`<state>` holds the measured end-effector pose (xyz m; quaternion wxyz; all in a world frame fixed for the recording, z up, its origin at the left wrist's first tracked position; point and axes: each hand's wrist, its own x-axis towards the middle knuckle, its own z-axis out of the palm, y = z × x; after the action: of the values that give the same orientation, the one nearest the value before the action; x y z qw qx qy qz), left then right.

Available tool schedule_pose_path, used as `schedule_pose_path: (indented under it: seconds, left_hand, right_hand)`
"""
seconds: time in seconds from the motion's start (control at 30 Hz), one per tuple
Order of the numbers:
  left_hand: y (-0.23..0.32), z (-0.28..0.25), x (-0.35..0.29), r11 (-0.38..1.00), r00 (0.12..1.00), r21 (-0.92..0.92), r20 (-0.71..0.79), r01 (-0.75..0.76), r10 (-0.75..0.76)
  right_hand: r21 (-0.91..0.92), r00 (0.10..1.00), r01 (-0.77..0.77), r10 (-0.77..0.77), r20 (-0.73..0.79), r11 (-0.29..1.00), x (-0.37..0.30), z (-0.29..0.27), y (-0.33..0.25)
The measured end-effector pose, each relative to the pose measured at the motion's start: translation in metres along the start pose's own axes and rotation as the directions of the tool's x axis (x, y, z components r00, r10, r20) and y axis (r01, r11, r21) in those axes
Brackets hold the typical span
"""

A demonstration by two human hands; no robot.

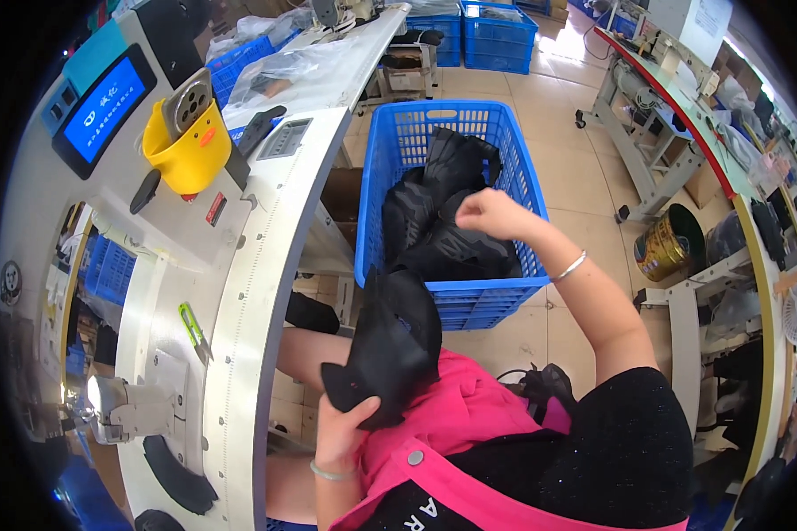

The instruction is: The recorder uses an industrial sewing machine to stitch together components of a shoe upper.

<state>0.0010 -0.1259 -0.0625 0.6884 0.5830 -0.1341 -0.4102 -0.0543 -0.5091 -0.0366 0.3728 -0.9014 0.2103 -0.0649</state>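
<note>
My left hand (344,434) grips a black shoe upper (390,354) over my lap, its thumb across the lower edge. Bent and folded, the piece seems to have more than one layer. My right hand (491,215) reaches over a blue plastic basket (452,290), its fingers curled together. Whether anything lies between those fingertips I cannot make out. Beneath them, several black shoe uppers (460,248) with grey line patterns are heaped in the basket.
At left a white sewing machine table (239,354) carries green-handled thread snips (193,329), a blue-lit screen (104,111) and a yellow holder (184,150) with a phone. Blue crates (498,40) stand at the back. A red-edged workbench (682,115) and a metal bucket (664,246) are at right.
</note>
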Motion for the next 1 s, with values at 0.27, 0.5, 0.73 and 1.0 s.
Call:
schedule_pose_path:
  seconds: [0.27, 0.5, 0.73, 1.0]
  left_hand:
    - [0.004, -0.019, -0.008, 0.747, 0.970, -0.620, -0.186, -0.240, 0.157]
    - [0.030, 0.004, -0.015, 0.908, 0.950, -0.313, -0.227, -0.280, 0.214]
    - [0.035, 0.036, 0.026, 0.501, 0.889, 0.734, 0.376, -0.458, 0.261]
    - [0.009, 0.042, 0.032, 0.583, 0.960, 0.800, -0.032, -0.142, 0.278]
  right_hand:
    - [-0.146, 0.922, -0.299, 0.325, 0.211, 0.943, 0.036, 0.123, 0.108]
    - [-0.390, 0.941, -0.268, 0.327, 0.093, 0.881, 0.038, 0.147, 0.074]
    - [0.703, 0.803, -0.572, 0.110, 0.586, 0.422, -0.027, 0.103, -0.020]
    - [0.906, 0.838, -0.422, -0.365, 0.406, 0.040, -0.064, 0.096, -0.029]
